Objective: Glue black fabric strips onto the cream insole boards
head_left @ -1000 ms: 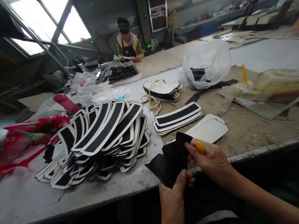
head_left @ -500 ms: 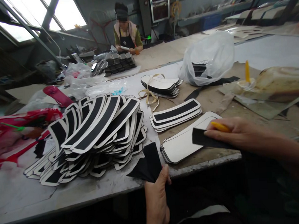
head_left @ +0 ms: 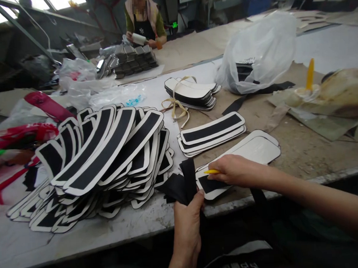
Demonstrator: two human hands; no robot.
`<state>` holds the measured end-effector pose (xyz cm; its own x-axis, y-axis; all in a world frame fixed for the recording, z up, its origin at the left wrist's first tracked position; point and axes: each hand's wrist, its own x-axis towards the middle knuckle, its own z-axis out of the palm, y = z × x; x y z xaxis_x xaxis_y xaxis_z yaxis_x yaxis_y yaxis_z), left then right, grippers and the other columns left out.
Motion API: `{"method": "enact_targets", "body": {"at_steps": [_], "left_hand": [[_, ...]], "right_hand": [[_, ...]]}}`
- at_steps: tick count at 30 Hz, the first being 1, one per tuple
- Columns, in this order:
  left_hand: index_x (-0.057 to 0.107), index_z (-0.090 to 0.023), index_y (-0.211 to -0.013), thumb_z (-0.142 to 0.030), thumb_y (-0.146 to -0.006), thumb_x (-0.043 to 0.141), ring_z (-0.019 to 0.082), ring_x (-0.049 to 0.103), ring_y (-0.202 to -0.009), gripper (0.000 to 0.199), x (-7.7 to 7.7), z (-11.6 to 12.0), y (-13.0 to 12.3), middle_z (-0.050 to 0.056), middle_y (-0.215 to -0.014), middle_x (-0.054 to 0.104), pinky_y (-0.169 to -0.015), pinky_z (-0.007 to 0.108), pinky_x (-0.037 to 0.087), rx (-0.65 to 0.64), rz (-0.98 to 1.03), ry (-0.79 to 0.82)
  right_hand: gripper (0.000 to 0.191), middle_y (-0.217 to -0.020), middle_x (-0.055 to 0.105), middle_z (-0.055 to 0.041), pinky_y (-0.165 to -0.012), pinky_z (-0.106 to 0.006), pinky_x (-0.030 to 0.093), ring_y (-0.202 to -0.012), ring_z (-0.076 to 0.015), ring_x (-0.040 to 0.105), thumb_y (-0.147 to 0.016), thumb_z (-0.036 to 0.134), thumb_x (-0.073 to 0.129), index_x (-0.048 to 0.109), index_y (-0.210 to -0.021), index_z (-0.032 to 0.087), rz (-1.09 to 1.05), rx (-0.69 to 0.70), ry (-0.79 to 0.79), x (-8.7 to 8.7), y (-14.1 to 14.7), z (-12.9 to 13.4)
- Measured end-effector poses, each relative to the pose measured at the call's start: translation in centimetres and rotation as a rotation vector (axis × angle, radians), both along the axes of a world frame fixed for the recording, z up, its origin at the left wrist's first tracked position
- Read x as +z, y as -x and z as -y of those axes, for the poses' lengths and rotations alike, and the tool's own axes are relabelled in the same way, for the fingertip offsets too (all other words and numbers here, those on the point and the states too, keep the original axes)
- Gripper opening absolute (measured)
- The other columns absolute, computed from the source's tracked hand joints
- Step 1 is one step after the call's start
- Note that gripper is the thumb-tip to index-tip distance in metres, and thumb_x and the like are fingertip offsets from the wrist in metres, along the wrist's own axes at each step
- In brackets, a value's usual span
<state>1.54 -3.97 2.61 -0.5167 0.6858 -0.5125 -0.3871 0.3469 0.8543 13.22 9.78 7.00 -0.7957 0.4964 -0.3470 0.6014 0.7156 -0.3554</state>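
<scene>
My left hand [head_left: 188, 214] is closed round folded black strips [head_left: 188, 182] at the table's front edge. My right hand [head_left: 230, 171] grips a yellow tool [head_left: 212, 171] and rests over a black strip [head_left: 210, 184] lying on the top white curved piece [head_left: 214, 195]. Beneath and behind it are more white curved pieces [head_left: 255, 147]. Just behind sits a small stack of white pieces with black strips [head_left: 213, 128]. A large heap of similar pieces [head_left: 101, 155] spreads to the left of my hands.
Behind is a bundle of white pieces [head_left: 191, 88] with a beige ribbon. A clear plastic bag [head_left: 259, 52] and a tub with a yellow handle [head_left: 309, 75] stand at the right. Red bags [head_left: 21, 135] lie at the left. A person [head_left: 143, 23] works across the table [head_left: 174, 57].
My right hand has moved left and down onto the white piece, where the black strip now lies. The view has tilted down slightly. My left hand still holds the folded strips.
</scene>
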Motion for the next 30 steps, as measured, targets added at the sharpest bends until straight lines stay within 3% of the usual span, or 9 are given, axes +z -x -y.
{"method": "enact_targets", "body": {"at_steps": [8, 13, 17, 20, 23, 26, 28, 30], "left_hand": [[0.058, -0.015, -0.073, -0.030, -0.063, 0.075, 0.009, 0.041, -0.048, 0.025, 1.2, -1.0, -0.1, -0.005, -0.055, 0.051, -0.048, 0.022, 0.034, 0.021, 0.011, 0.015], [0.059, -0.017, -0.068, -0.024, -0.060, 0.075, 0.010, 0.041, -0.045, 0.019, 0.7, -1.6, -0.5, -0.006, -0.048, 0.048, -0.047, 0.023, 0.034, 0.099, -0.109, 0.032], [0.056, -0.017, -0.067, -0.027, -0.061, 0.075, 0.008, 0.038, -0.043, 0.022, -0.1, -1.5, -0.4, -0.008, -0.046, 0.046, -0.044, 0.023, 0.031, 0.090, -0.136, 0.055], [0.057, -0.016, -0.073, -0.030, -0.060, 0.076, 0.009, 0.040, -0.044, 0.028, -0.7, -1.3, -0.1, -0.008, -0.047, 0.048, -0.044, 0.022, 0.033, 0.070, -0.137, 0.061], [0.058, -0.014, -0.074, -0.032, -0.059, 0.078, 0.009, 0.041, -0.045, 0.031, -1.0, -1.3, 0.0, -0.006, -0.050, 0.050, -0.044, 0.023, 0.035, 0.072, -0.129, 0.066], [0.062, -0.016, -0.095, -0.032, -0.056, 0.080, 0.009, 0.042, -0.043, 0.046, -0.8, -1.5, -0.2, -0.007, -0.052, 0.052, -0.042, 0.022, 0.036, 0.083, -0.140, 0.070], [0.056, -0.020, -0.118, -0.034, -0.056, 0.079, 0.010, 0.042, -0.040, 0.068, -0.5, -1.7, -0.3, -0.007, -0.053, 0.054, -0.039, 0.023, 0.036, 0.047, -0.215, 0.069], [0.051, -0.018, -0.126, -0.039, -0.056, 0.078, 0.012, 0.041, -0.037, 0.077, -0.5, -1.8, -0.2, -0.007, -0.049, 0.052, -0.036, 0.025, 0.036, 0.005, -0.296, 0.062]], "right_hand": [[0.025, -0.082, 0.071, -0.0098, -0.061, -0.027, 0.041, -0.078, -0.0247, 0.067, -0.089, 0.035, 0.049, 0.068, -0.091, 0.019, 0.075, 0.019, -0.080, 0.2, 0.8, 0.4], [0.025, -0.084, 0.072, -0.0123, -0.059, -0.027, 0.041, -0.079, -0.0262, 0.067, -0.087, 0.035, 0.052, 0.069, -0.093, 0.017, 0.082, 0.006, -0.103, 0.6, 0.8, 1.0], [0.020, -0.080, 0.071, -0.0099, -0.057, -0.027, 0.038, -0.075, -0.0253, 0.066, -0.084, 0.035, 0.057, 0.067, -0.087, 0.018, 0.092, -0.046, -0.055, 1.5, -3.0, 0.2], [0.020, -0.076, 0.069, -0.0052, -0.058, -0.025, 0.037, -0.070, -0.0201, 0.063, -0.086, 0.035, 0.052, 0.064, -0.081, 0.019, 0.103, -0.206, 0.024, 2.1, -7.9, -1.4], [0.028, -0.077, 0.068, -0.0038, -0.062, -0.024, 0.039, -0.072, -0.0185, 0.063, -0.090, 0.040, 0.043, 0.062, -0.083, 0.020, 0.083, -0.355, -0.005, 2.4, -11.5, -3.1], [0.031, -0.090, 0.070, -0.0084, -0.070, -0.028, 0.041, -0.085, -0.0232, 0.064, -0.091, 0.042, 0.041, 0.063, -0.093, 0.019, 0.138, -0.425, -0.160, 2.2, -12.3, -4.0], [0.031, -0.095, 0.070, -0.0116, -0.072, -0.030, 0.042, -0.092, -0.0262, 0.064, -0.091, 0.040, 0.041, 0.063, -0.096, 0.018, 0.198, -0.438, -0.278, 1.9, -11.6, -4.1], [0.029, -0.095, 0.070, -0.0126, -0.068, -0.030, 0.042, -0.091, -0.0272, 0.065, -0.092, 0.038, 0.042, 0.062, -0.094, 0.017, 0.247, -0.436, -0.354, 1.5, -10.9, -4.0]]}}
